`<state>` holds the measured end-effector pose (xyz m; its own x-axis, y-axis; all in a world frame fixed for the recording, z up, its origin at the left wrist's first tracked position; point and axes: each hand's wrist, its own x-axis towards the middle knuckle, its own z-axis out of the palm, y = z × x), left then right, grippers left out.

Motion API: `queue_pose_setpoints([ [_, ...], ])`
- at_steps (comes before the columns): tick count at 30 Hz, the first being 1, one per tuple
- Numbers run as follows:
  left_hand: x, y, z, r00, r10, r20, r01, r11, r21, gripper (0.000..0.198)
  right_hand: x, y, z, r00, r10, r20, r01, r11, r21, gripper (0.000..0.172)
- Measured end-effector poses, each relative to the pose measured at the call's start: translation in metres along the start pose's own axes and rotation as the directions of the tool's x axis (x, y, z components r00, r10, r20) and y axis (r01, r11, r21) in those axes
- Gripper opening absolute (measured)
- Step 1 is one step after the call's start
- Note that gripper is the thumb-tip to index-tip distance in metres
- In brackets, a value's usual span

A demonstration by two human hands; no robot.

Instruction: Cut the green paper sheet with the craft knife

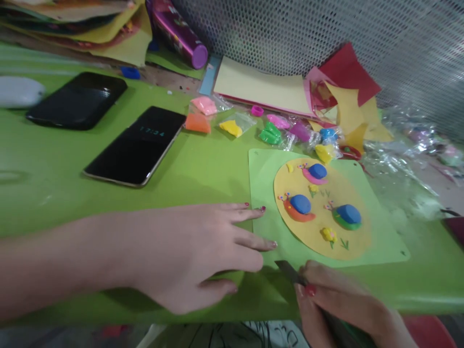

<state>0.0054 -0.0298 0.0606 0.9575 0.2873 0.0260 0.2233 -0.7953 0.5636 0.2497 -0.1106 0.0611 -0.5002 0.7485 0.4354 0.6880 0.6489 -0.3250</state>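
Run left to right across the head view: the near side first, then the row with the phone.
Near side: left hand, tip of the dark tool, right hand. Farther row: white rounded object, black slab, phone with lit digits, orange clay packet, first yellow clay packet, green clay packet.

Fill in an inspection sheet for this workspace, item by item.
Surface: green tabletop, small scraps towards the back.
Job's things: green card with a yellow oval bearing three blue-shelled snails and yellow flowers; dark blade.
Clutter: phone showing digits, bagged coloured clay, paper sheets, purple bottle, crumpled clear plastic.
Left hand: fingers spread, some over the card's left edge.
Right hand: holds the blade, tip near the card's lower edge; contact unclear.
Cables: nothing certain; dark strand at right, too blurred to identify.
Surroundings: perforated panel behind.
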Motion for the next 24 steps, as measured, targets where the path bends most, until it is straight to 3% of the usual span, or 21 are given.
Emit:
queue_pose_setpoints([
  [2, 0.001, 0.0, 0.0, 1.0, -0.009, -0.007, 0.009, 1.0, -0.011, 0.015, 0.002, 0.009, -0.004, 0.996, -0.075, 0.05, 0.076, 0.997, -0.017, 0.01],
  [5, 0.0, 0.0, 0.0, 1.0, 0.003, -0.028, -0.004, 0.999, -0.046, 0.013, -0.001, 0.016, -0.002, 0.991, -0.132, -0.007, 0.131, 0.985, -0.114, 0.018],
  [11, -0.001, 0.0, -0.001, 0.997, 0.007, -0.077, -0.012, 0.998, -0.066, 0.01, 0.002, 0.019, -0.001, 0.979, -0.203, -0.003, 0.201, 0.97, -0.135, 0.008],
  [16, -0.001, 0.004, -0.003, 1.0, -0.004, -0.005, 0.004, 0.999, -0.045, 0.012, 0.012, 0.015, 0.002, 0.977, -0.208, 0.038, 0.21, 0.973, -0.097, 0.012],
  [24, -0.002, 0.0, 0.002, 0.998, 0.005, -0.057, -0.008, 0.999, -0.047, 0.006, -0.003, 0.014, 0.008, 0.991, -0.119, 0.067, 0.12, 0.993, -0.02, 0.012],
])
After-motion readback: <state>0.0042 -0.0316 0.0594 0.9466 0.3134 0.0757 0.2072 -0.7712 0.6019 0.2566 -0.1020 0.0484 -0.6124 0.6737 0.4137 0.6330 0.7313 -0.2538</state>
